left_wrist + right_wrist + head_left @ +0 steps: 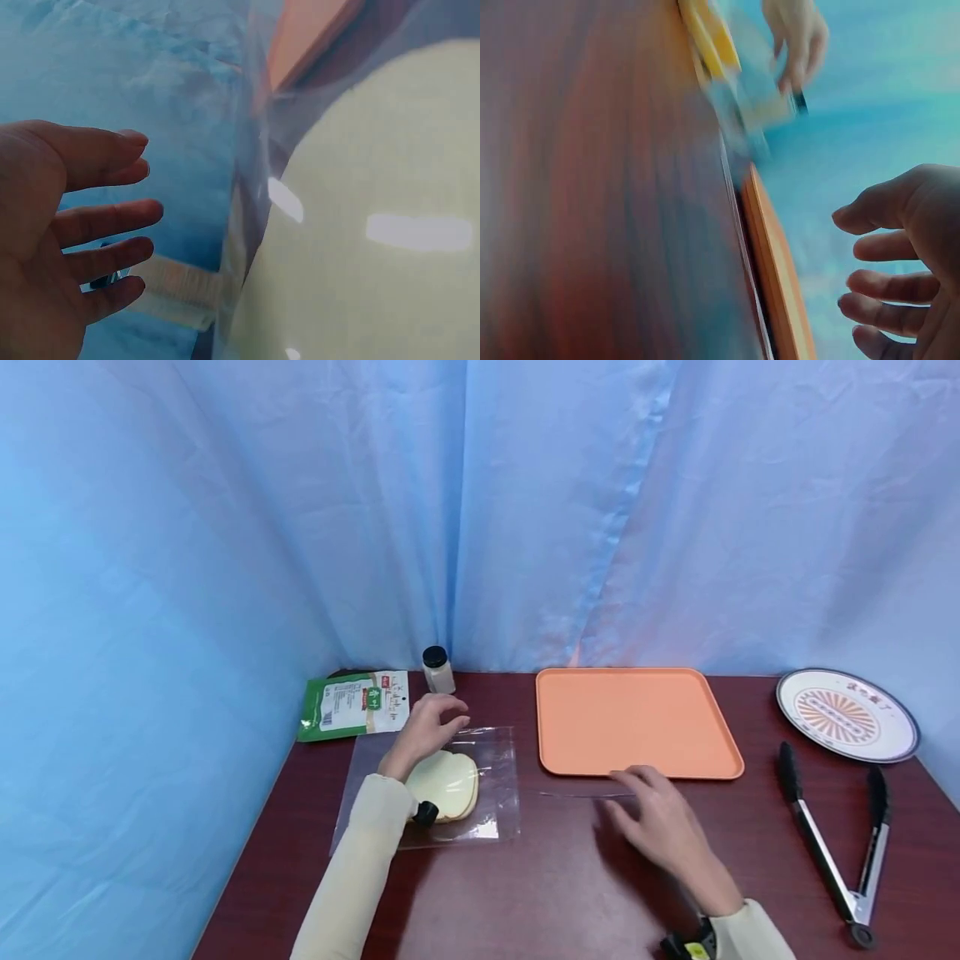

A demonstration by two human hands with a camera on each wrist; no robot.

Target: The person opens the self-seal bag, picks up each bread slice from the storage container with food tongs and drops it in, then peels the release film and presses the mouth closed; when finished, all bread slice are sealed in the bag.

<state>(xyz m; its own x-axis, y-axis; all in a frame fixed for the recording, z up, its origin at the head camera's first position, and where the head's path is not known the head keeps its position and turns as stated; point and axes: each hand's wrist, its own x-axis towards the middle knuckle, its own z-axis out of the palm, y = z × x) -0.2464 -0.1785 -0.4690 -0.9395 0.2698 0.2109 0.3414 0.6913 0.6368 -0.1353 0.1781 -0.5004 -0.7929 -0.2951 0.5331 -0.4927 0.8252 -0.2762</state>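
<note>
In the head view, a clear plastic bag (501, 777) with pale sliced bread (450, 781) inside lies flat on the table. My left hand (429, 727) hovers over the bag's far left part, fingers loosely bent and holding nothing. The left wrist view shows that hand's fingers (112, 217) spread apart, with the bread (375, 172) large beside it under shiny plastic. My right hand (663, 827) reaches over the table by the tray's near edge, its fingertips close to a thin purple strip (573, 794). Nothing sits between its relaxed fingers in the right wrist view.
An orange tray (630, 718) stands at the back middle. Behind the bag are a green-and-white packet (352, 706) and a small black-capped jar (438, 677). A patterned plate (836, 710) and spread black-tipped tongs (817, 852) lie to the right. Blue curtains (375, 510) border the table.
</note>
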